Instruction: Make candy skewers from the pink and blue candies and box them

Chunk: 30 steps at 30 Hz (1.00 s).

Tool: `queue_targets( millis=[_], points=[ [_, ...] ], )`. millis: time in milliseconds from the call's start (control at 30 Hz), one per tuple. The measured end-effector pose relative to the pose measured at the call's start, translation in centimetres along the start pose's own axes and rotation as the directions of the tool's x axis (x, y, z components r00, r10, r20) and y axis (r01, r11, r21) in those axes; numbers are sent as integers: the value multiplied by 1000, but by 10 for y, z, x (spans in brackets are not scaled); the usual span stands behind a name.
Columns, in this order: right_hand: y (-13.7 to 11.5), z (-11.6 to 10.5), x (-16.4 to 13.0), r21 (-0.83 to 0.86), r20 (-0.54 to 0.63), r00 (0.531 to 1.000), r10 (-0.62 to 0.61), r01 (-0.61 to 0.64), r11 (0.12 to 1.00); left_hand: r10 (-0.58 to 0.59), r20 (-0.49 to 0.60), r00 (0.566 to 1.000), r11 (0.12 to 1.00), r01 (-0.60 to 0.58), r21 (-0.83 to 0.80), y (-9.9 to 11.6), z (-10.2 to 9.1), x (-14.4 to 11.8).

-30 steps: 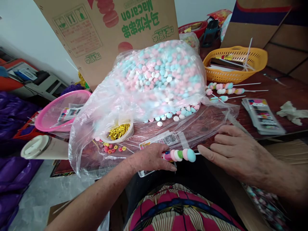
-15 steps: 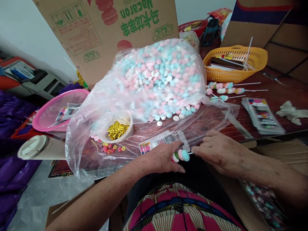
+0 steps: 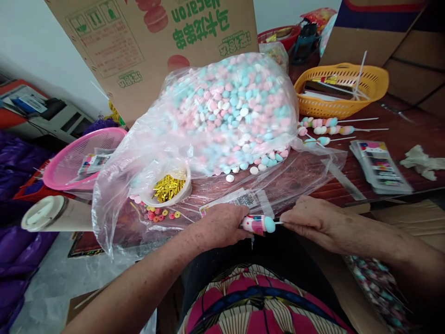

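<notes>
My left hand point(image 3: 222, 226) is closed around a marshmallow skewer point(image 3: 269, 224) at the table's front edge. A clear printed wrapper point(image 3: 255, 223) appears to surround most of it, and a pale blue marshmallow shows at the right end. The white stick point(image 3: 279, 223) sticks out there, and my right hand point(image 3: 309, 222) pinches it between thumb and fingers. Part of the skewer is hidden inside my left hand. Just beyond that hand, a printed plastic bag point(image 3: 247, 199) with a square code lies flat on the table.
A large clear bag of marshmallows point(image 3: 225, 111) fills the table's middle. A tub of gold twist ties point(image 3: 169, 188) and candy rings point(image 3: 162, 215) sit left. Finished skewers point(image 3: 320, 122), a yellow basket point(image 3: 342, 90) and stacked printed bags point(image 3: 380, 167) are right. A lidded cup point(image 3: 57, 213) stands far left.
The skewer was bare with several coloured pieces showing; a printed wrapper now covers most of it. My left fingers have closed in around it, while my right hand stays on the stick.
</notes>
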State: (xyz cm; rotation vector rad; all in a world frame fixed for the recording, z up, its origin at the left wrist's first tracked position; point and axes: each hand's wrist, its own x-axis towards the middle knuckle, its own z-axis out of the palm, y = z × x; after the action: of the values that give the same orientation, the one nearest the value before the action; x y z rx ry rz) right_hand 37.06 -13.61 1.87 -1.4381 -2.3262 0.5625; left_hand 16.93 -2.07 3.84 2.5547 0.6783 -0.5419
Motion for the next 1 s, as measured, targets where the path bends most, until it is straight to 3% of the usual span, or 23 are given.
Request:
queue_targets(
  millis=[100, 300, 400, 500, 567, 633, 700, 800, 867, 933, 1000],
  points=[
    [1, -1, 4, 63, -5, 1000, 27, -26, 998, -3, -6, 1000, 1000, 3, -11, 1, 0, 4],
    [5, -8, 4, 40, -162, 987, -20, 27, 999, 18, -62, 998, 985, -28, -168, -6, -2, 2],
    [-1, 5, 14, -28, -130, 991, -36, 32, 999, 36, -55, 998, 983, -45, -176, 3, 10, 10],
    [-5, 22, 24, -23, -53, 998, 41, -42, 999, 76, -76, 994, 945, -96, -311, 9, 24, 18],
    [-2, 24, 25, 107, -34, 994, 108, -104, 989, 123, -96, 988, 851, -155, -501, 4, 25, 16],
    [2, 19, 21, 266, -50, 988, 149, -130, 955, 175, -108, 979, 691, -200, -694, -7, 18, 9],
    [6, 10, 17, 354, -81, 982, 173, -134, 926, 198, -72, 978, 593, -178, -785, -18, 8, -1],
    [9, -2, 16, 362, -108, 980, 165, -116, 925, 170, 47, 984, 544, -54, -838, -25, 2, -10],
    [8, -5, 21, 348, -119, 985, 127, -79, 934, 133, 94, 987, 430, 28, -902, -22, 9, -10],
    [4, -4, 27, 316, -121, 989, 87, -44, 948, 57, 96, 994, 285, 76, -956, -16, 21, -7],
    [0, 2, 33, 262, -110, 993, 53, -23, 965, -48, 39, 998, 206, 48, -977, -10, 35, -3]
  ],
)
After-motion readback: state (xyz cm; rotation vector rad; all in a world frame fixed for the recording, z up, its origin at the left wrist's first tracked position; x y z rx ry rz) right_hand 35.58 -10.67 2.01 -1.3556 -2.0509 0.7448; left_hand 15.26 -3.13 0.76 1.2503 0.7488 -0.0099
